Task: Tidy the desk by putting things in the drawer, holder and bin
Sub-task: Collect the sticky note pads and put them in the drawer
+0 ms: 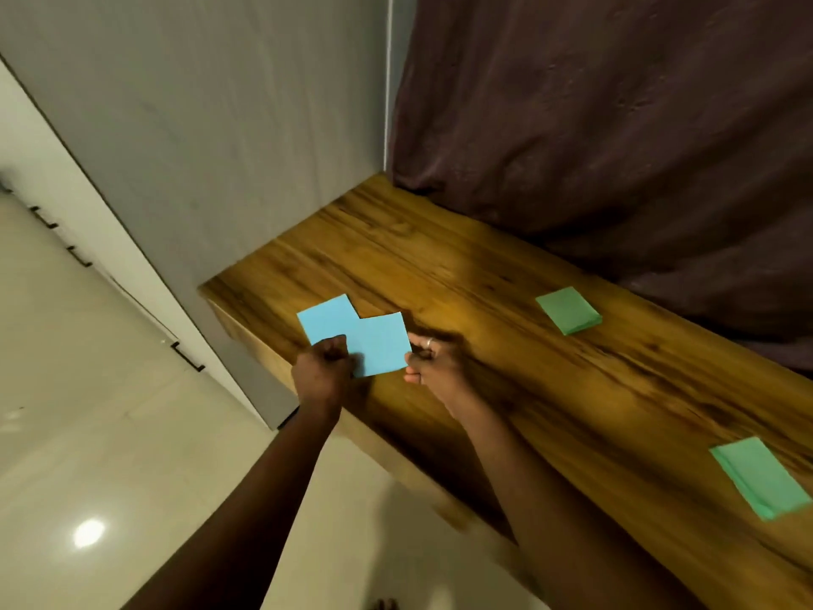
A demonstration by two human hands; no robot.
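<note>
Two light blue paper squares (354, 334) overlap at the near left corner of the wooden desk (506, 279). My left hand (323, 367) is closed on their lower left part. At their right edge, my right hand (433, 361), with a ring on one finger, pinches the nearer square. A green pad of notes (568, 310) lies flat farther right on the desk. A second green pad (759, 477) lies near the right edge of the view. No drawer, holder or bin is in view.
A dark brown curtain (616, 125) hangs behind the desk. A grey panel (198, 147) stands at the desk's left end. White cabinet doors with black handles (189, 358) run along the left, above a glossy tiled floor (110, 455).
</note>
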